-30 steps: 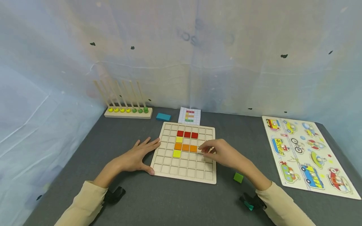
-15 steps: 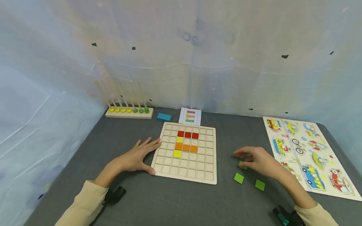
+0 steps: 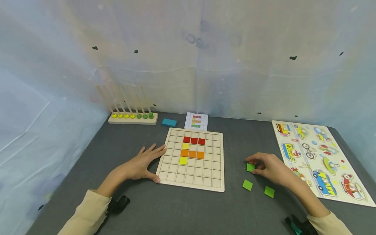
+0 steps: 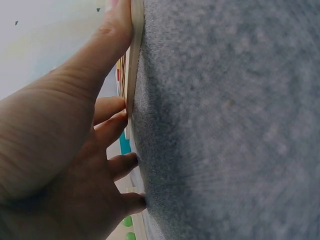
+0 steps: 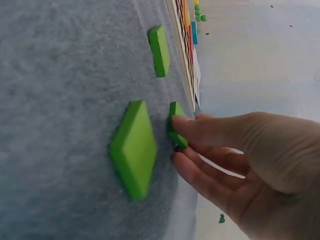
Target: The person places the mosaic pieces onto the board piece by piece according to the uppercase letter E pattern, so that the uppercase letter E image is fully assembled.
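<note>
In the head view a wooden grid board (image 3: 191,181) lies on the dark table with red, orange and yellow square tiles in some cells. My left hand (image 3: 136,166) rests at the board's left side, fingers spread, with thumb and fingertips touching its edge. To the right of the board, my right hand (image 3: 271,168) pinches a green tile (image 3: 250,167) between thumb and fingers, at the table surface. Two more green tiles lie close by, one green tile (image 3: 247,185) nearer the board and another green tile (image 3: 269,192) below the hand. The right wrist view shows the thumb (image 5: 200,129) against the pinched tile.
Behind the board lie a printed pattern card (image 3: 196,121) and a blue block (image 3: 169,122). A peg abacus (image 3: 133,120) with yellow and green beads stands at the back left. A vehicle puzzle board (image 3: 320,163) lies at the right, close to my right forearm.
My right hand has moved from over the grid board rightward to the green tiles, and its fingers have closed on one. The left hand stays at the board's edge.
</note>
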Action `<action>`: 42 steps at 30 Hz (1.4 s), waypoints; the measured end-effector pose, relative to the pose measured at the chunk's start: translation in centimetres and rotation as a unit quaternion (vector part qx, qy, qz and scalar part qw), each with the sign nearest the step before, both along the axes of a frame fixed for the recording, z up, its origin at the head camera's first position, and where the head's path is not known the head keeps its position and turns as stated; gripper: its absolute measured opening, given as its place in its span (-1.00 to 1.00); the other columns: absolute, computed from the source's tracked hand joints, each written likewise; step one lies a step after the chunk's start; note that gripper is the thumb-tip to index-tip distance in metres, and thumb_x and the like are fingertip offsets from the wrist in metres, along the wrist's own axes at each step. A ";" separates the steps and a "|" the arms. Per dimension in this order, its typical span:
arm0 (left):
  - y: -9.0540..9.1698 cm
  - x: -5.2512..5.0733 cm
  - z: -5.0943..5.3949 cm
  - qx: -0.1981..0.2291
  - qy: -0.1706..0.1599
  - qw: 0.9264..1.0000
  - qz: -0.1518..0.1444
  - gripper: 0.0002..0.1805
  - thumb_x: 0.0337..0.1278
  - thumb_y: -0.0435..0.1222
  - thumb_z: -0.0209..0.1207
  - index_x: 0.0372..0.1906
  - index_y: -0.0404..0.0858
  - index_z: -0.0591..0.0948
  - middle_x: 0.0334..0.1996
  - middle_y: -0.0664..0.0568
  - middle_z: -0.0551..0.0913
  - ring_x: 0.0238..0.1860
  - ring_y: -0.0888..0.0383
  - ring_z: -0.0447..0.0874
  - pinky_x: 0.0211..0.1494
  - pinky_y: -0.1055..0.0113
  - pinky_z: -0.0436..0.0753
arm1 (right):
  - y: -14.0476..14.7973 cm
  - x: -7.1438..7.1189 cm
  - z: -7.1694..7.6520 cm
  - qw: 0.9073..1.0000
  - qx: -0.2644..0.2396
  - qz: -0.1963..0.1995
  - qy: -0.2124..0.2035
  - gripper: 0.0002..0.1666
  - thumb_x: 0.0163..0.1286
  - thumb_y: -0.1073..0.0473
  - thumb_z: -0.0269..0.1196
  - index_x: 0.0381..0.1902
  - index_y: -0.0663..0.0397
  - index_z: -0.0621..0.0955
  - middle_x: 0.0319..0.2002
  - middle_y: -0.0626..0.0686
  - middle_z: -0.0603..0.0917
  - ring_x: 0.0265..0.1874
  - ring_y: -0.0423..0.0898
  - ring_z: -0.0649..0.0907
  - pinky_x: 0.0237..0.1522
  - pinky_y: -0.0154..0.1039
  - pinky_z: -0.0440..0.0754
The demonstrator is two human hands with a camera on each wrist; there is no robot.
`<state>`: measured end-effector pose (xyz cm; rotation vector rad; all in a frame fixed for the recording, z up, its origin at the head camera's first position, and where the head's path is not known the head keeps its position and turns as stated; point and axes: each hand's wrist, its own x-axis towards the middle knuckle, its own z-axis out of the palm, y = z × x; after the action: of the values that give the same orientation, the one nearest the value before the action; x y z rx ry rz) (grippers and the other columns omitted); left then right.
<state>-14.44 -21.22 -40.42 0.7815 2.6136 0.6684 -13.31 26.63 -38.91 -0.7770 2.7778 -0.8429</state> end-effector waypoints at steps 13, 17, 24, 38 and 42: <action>-0.1 -0.1 -0.2 0.000 -0.006 1.000 0.003 0.30 -0.30 0.21 0.42 0.57 -0.17 0.05 0.57 -0.06 -0.05 0.54 -0.24 -0.27 0.41 -0.37 -0.28 | -3.0 -1.5 1.2 0.999 -0.028 0.045 0.001 -0.58 0.21 0.42 0.36 0.06 0.25 0.65 -0.30 -0.07 0.67 -0.32 -0.24 0.64 -0.28 -0.32 0.67; -0.1 -0.1 -0.2 0.000 -0.004 1.000 0.004 0.30 -0.31 0.22 0.42 0.57 -0.17 0.05 0.57 -0.06 -0.04 0.54 -0.24 -0.27 0.41 -0.37 -0.27 | -4.5 -1.9 1.6 0.998 -0.040 0.051 -0.003 -0.60 0.23 0.40 0.36 0.06 0.23 0.65 -0.29 -0.07 0.68 -0.31 -0.22 0.65 -0.26 -0.31 0.67; -0.1 -0.1 -0.2 0.000 -0.003 1.000 0.004 0.30 -0.31 0.22 0.42 0.57 -0.17 0.05 0.57 -0.06 -0.05 0.54 -0.25 -0.27 0.41 -0.38 -0.27 | -7.4 -2.4 1.7 0.997 -0.042 0.071 -0.006 -0.62 0.25 0.39 0.35 0.06 0.24 0.65 -0.29 -0.05 0.69 -0.29 -0.20 0.64 -0.25 -0.30 0.66; 0.1 -0.1 0.0 -0.013 0.004 1.000 0.007 0.30 -0.32 0.23 0.42 0.57 -0.18 0.06 0.57 -0.05 -0.04 0.54 -0.23 -0.26 0.42 -0.36 -0.26 | -11.6 -2.7 2.1 0.995 -0.017 0.095 0.009 -0.71 0.23 0.40 0.36 -0.06 0.18 0.70 -0.31 -0.10 0.70 -0.31 -0.24 0.63 -0.26 -0.32 0.64; 0.0 0.0 -0.1 -0.012 0.003 1.000 0.008 0.31 -0.33 0.23 0.42 0.57 -0.17 0.06 0.57 -0.05 -0.04 0.54 -0.23 -0.26 0.42 -0.36 -0.26 | -12.5 -2.6 2.6 0.994 -0.023 0.111 0.012 -0.71 0.24 0.40 0.36 -0.05 0.19 0.70 -0.30 -0.10 0.70 -0.30 -0.25 0.63 -0.23 -0.30 0.66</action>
<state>-14.47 -21.25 -40.49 0.7574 2.6306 0.6387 -15.92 14.16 -36.35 -1.0847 2.6350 -0.8615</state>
